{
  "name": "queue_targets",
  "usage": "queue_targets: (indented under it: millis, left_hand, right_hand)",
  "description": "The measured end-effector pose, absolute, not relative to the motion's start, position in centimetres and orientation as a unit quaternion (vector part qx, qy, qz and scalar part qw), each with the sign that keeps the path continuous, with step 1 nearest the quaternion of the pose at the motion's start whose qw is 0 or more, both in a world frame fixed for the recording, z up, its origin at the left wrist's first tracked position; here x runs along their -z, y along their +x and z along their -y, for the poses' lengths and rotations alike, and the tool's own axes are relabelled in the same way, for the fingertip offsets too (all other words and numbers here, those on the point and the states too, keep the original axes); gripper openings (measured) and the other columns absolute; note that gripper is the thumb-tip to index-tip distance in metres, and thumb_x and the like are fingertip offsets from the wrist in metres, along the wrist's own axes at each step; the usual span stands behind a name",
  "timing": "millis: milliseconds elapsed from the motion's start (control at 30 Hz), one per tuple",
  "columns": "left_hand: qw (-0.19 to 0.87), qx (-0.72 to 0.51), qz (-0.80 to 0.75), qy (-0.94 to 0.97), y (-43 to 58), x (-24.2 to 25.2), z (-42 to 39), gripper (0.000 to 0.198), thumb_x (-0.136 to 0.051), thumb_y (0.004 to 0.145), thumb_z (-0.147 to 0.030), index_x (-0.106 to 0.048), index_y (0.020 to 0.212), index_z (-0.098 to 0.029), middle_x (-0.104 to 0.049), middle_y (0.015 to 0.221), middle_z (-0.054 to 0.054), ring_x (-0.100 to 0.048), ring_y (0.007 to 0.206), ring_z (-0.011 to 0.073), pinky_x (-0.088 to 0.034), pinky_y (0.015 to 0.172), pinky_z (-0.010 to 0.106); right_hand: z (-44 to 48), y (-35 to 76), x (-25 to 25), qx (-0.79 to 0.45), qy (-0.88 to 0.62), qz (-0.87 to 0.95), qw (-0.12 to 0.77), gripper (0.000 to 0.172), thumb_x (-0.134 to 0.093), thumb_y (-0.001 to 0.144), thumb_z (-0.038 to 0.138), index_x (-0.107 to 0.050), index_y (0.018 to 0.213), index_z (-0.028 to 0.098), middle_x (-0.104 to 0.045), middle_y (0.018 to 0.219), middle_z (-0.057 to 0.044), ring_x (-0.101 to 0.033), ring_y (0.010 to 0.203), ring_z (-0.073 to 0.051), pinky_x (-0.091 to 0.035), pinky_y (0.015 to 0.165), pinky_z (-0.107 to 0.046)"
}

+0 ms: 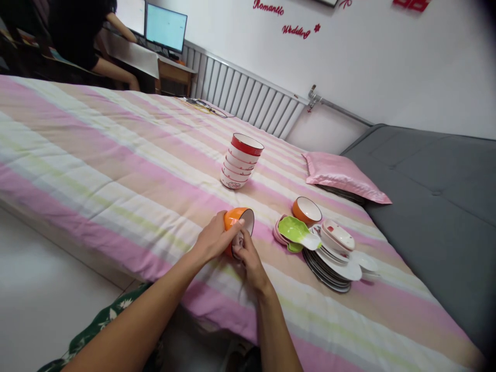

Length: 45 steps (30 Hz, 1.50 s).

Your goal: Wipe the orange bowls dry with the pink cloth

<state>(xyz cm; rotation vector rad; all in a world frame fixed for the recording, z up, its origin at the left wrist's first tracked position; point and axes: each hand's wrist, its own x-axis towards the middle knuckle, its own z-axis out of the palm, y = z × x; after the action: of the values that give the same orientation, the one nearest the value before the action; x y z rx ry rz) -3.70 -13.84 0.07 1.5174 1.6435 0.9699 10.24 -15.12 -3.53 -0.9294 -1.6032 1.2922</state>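
An orange bowl (233,217) with a white inside is tipped on its side, its mouth turned to the right. My left hand (217,235) is closed around its left side, the thumb over the rim. At the bowl's mouth, my right hand (250,261) is closed on a small crumpled greyish-pink cloth (238,242), mostly hidden by the fingers. Just beyond stands a stack of white bowls (237,168), the top one with a red band. To the right, another orange bowl (306,211) sits upright beside green leaf-shaped dishes (294,230).
A pile of plates (329,276) with a white rectangular dish (338,235) on top lies on the striped bedspread (155,191). Behind are a pink pillow (344,175), a grey headboard (426,196) and cables (209,107). A person (81,36) sits at a desk with monitors (166,28).
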Motion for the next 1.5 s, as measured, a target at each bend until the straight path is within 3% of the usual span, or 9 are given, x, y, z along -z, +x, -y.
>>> queue_targets:
  millis: [167,500,767,967,1167,1233,1333,1400,1500]
  left_hand:
    - [0.339,-0.383,-0.62,0.595,-3.7,-0.1,13.9,0.066,-0.039,0.083,-0.067,-0.051,0.121,-0.015,-0.063,0.114,0.014,-0.061,0.102,0.0311,-0.046,0.083,0.039]
    - [0.348,-0.385,-0.622,0.586,-3.9,0.3,13.6,0.067,-0.034,0.085,-0.068,-0.052,0.121,-0.014,-0.064,0.113,0.015,-0.062,0.101,0.0306,-0.046,0.082,0.038]
    - [0.353,-0.384,-0.624,0.582,-3.9,0.6,13.5,0.066,-0.033,0.085,-0.067,-0.05,0.123,-0.015,-0.063,0.114,0.015,-0.061,0.102,0.0301,-0.046,0.083,0.038]
    - [0.351,-0.382,-0.629,0.579,-3.9,0.8,13.4,0.065,-0.033,0.086,-0.066,-0.049,0.124,-0.015,-0.064,0.115,0.015,-0.062,0.102,0.0302,-0.046,0.082,0.038]
    - [0.356,-0.38,-0.631,0.575,-3.8,0.8,13.3,0.066,-0.033,0.085,-0.067,-0.049,0.124,-0.016,-0.063,0.116,0.015,-0.061,0.103,0.0305,-0.046,0.083,0.038]
    - [0.356,-0.379,-0.631,0.576,-3.8,0.6,13.4,0.067,-0.033,0.085,-0.067,-0.049,0.124,-0.015,-0.063,0.116,0.015,-0.06,0.104,0.0308,-0.046,0.084,0.039]
    - [0.351,-0.377,-0.633,0.578,-3.8,0.2,13.6,0.068,-0.032,0.085,-0.067,-0.049,0.125,-0.014,-0.063,0.118,0.015,-0.06,0.106,0.0312,-0.045,0.085,0.039]
    - [0.35,-0.377,-0.632,0.579,-3.7,0.1,13.6,0.068,-0.032,0.086,-0.067,-0.049,0.126,-0.014,-0.062,0.119,0.016,-0.06,0.107,0.0315,-0.045,0.085,0.038]
    - [0.354,-0.377,-0.631,0.578,-3.7,-0.1,13.7,0.068,-0.033,0.086,-0.065,-0.048,0.126,-0.013,-0.061,0.12,0.017,-0.059,0.108,0.0318,-0.045,0.085,0.038]
  right_hand:
    - [15.8,10.1,2.7,-0.65,-0.283,0.557,0.433,0.073,-0.052,0.075,0.023,-0.032,0.144,0.03,-0.044,0.146,0.003,-0.04,0.135,-0.021,-0.031,0.113,-0.042]
    - [16.4,9.4,2.7,-0.62,-0.285,0.571,0.457,0.078,-0.065,0.076,0.029,-0.028,0.145,0.034,-0.044,0.145,0.001,-0.043,0.134,-0.021,-0.036,0.111,-0.041]
    - [16.0,9.3,3.6,-0.584,-0.318,0.606,0.437,0.059,-0.062,0.083,0.035,-0.04,0.137,0.027,-0.057,0.132,-0.003,-0.055,0.119,-0.02,-0.044,0.102,-0.035]
    - [15.6,9.9,3.9,-0.462,-0.386,0.701,0.382,0.028,-0.06,0.083,0.035,-0.059,0.105,0.018,-0.066,0.086,-0.001,-0.058,0.074,-0.016,-0.046,0.066,-0.025]
    - [15.6,10.3,3.3,-0.35,-0.432,0.772,0.308,0.011,-0.059,0.081,0.028,-0.063,0.081,0.018,-0.066,0.074,0.0,-0.059,0.069,-0.019,-0.041,0.063,-0.026]
    - [15.7,10.3,3.3,-0.36,-0.433,0.766,0.311,0.015,-0.06,0.081,0.029,-0.064,0.09,0.019,-0.068,0.08,-0.002,-0.061,0.074,-0.02,-0.043,0.066,-0.027]
    - [15.9,10.3,3.4,-0.442,-0.401,0.717,0.36,0.046,-0.06,0.083,0.036,-0.051,0.126,0.022,-0.068,0.107,-0.005,-0.063,0.096,-0.023,-0.048,0.081,-0.032]
    - [16.0,10.3,3.4,-0.502,-0.378,0.667,0.4,0.059,-0.054,0.088,0.043,-0.034,0.141,0.026,-0.059,0.128,-0.006,-0.053,0.12,-0.021,-0.043,0.096,-0.034]
    - [16.1,10.0,3.4,-0.528,-0.37,0.632,0.43,0.054,-0.04,0.095,0.046,-0.026,0.145,0.03,-0.042,0.146,-0.003,-0.033,0.138,-0.015,-0.029,0.111,-0.034]
